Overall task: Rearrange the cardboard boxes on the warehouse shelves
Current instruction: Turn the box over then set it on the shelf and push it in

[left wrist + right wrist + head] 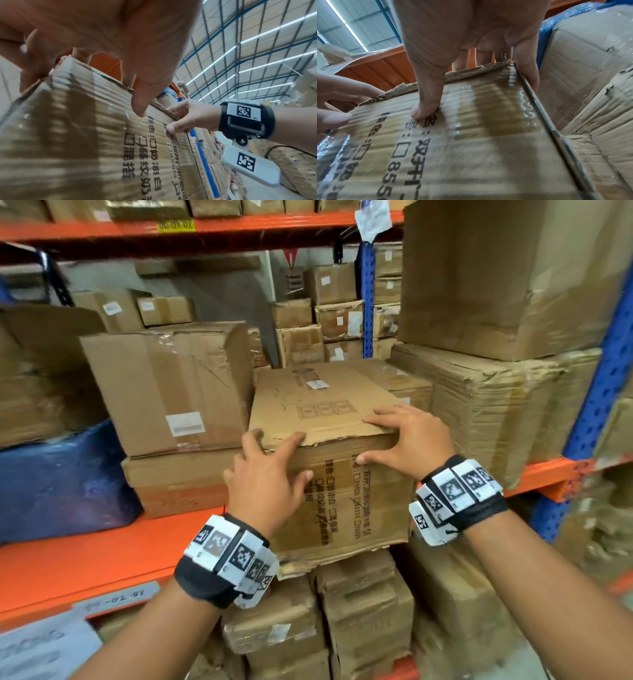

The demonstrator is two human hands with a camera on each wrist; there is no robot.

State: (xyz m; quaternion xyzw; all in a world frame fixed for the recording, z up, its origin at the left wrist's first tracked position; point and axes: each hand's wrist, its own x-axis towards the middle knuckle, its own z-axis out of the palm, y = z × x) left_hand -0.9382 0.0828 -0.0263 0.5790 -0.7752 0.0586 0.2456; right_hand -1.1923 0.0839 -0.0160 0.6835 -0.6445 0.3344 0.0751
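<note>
- Cardboard fills nearly everything I see: the printed box [339, 474] I am working stands in the middle of the orange shelf [85, 556], its near face hanging out past the shelf edge, between a two-box stack [168, 392] on the left and a pile of flattened cartons [479, 405] on the right.
- My left hand [267, 477] hooks its fingers over the box's torn top near edge at the left corner, thumb on the front face; the grip is curled round that edge.
- My right hand [407, 440] takes the right corner the same way: fingers spread on the lid, thumb pressed to the front face, so it pinches the top edge.
- Progress, as I judge it: the box is in hand and partly off the shelf, but it has not reached any new place. Moving it and setting it down are left, and so, I guess, are other boxes.
- A blue wrapped bundle [61, 481] sits far left on the same shelf; more cartons [363, 611] are stacked below.
- Hard to tell: whether the box's underside rests on the shelf or is lifted, as its bottom edge overhangs.
- The wrist views show only the taped, printed front face and my thumbs; fingertips on the lid are mostly hidden there.
- Where the box should go is not shown, and the box's far end is out of sight.
</note>
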